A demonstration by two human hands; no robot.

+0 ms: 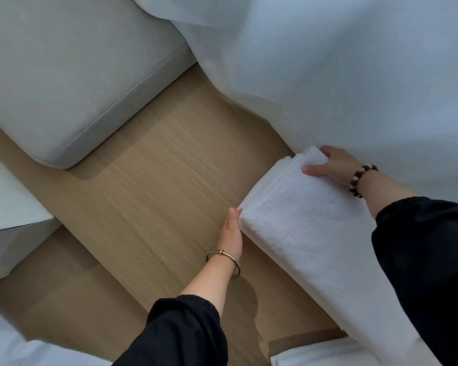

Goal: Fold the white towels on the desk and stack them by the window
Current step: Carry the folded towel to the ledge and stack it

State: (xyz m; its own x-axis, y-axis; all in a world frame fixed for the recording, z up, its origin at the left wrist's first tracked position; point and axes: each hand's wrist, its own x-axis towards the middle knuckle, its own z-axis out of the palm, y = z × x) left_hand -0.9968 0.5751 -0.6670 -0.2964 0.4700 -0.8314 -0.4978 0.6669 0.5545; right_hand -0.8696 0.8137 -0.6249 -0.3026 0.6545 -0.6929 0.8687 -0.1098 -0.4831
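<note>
The folded towel (310, 228) runs from mid-frame to lower right. The left hand (232, 233) presses it, fingers straight; the right hand (332, 165) pinches its top corner

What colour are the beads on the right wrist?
The beads are dark brown, with a few cream ones; head view.

folded towels (296, 215) right, on surface (156, 194), curtain (328, 62) touching far side. left hand (232, 233) against left edge, right hand (328, 165) on far end. cushion (72, 75) far left.
</note>
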